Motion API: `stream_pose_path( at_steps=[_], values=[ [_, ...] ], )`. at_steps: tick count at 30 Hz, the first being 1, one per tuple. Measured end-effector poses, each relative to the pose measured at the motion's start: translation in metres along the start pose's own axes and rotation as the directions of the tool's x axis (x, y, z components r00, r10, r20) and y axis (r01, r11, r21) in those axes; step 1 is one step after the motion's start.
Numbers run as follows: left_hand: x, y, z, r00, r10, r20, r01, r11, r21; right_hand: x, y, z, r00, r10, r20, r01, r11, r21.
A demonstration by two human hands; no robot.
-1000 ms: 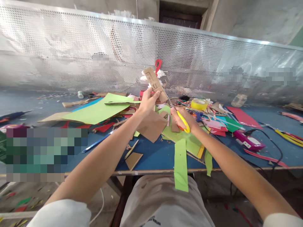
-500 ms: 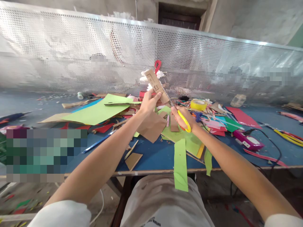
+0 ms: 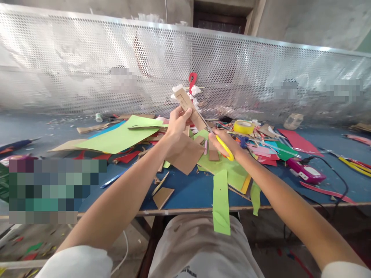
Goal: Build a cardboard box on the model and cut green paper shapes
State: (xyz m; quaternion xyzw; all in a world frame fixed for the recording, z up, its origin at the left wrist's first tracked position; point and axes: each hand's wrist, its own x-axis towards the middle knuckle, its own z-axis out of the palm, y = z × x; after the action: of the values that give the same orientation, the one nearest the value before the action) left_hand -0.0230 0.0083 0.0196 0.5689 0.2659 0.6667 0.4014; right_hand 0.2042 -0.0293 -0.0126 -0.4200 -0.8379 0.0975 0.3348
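Above the table, my left hand (image 3: 179, 120) pinches a strip of brown cardboard (image 3: 189, 110) with dark printing on it, tilted up to the left. My right hand (image 3: 223, 141) is wrapped round the yellow handles of a pair of scissors (image 3: 225, 148). Their blades lie along the strip's right edge; whether they are parted I cannot tell. Below my left hand is a larger piece of brown cardboard (image 3: 186, 153). A light green paper strip (image 3: 221, 200) hangs over the table's front edge below my right hand.
Light green paper (image 3: 121, 133) lies to the left, a roll of yellow tape (image 3: 243, 127) behind my right hand. A magenta plug box (image 3: 307, 172) with a black cable sits at the right. A perforated metal panel (image 3: 246, 73) stands along the back of the blue table (image 3: 191, 191).
My left hand and the cardboard strip have shifted slightly left and down. The scissors stay at the strip's edge, in almost the same place.
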Motion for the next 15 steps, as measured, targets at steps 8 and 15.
stream_pose_path(
  at_steps=[8, 15],
  values=[
    [-0.002, -0.002, 0.004, 0.999, 0.028, 0.02, -0.027, 0.999, -0.02, -0.004, -0.004, -0.003, 0.998, -0.033, -0.055, 0.029, 0.997, -0.068],
    [-0.002, -0.003, 0.004, 0.999, 0.042, -0.012, -0.042, 0.998, -0.038, -0.008, -0.021, 0.0, 0.997, 0.02, -0.069, -0.022, 0.999, -0.028]
  ],
)
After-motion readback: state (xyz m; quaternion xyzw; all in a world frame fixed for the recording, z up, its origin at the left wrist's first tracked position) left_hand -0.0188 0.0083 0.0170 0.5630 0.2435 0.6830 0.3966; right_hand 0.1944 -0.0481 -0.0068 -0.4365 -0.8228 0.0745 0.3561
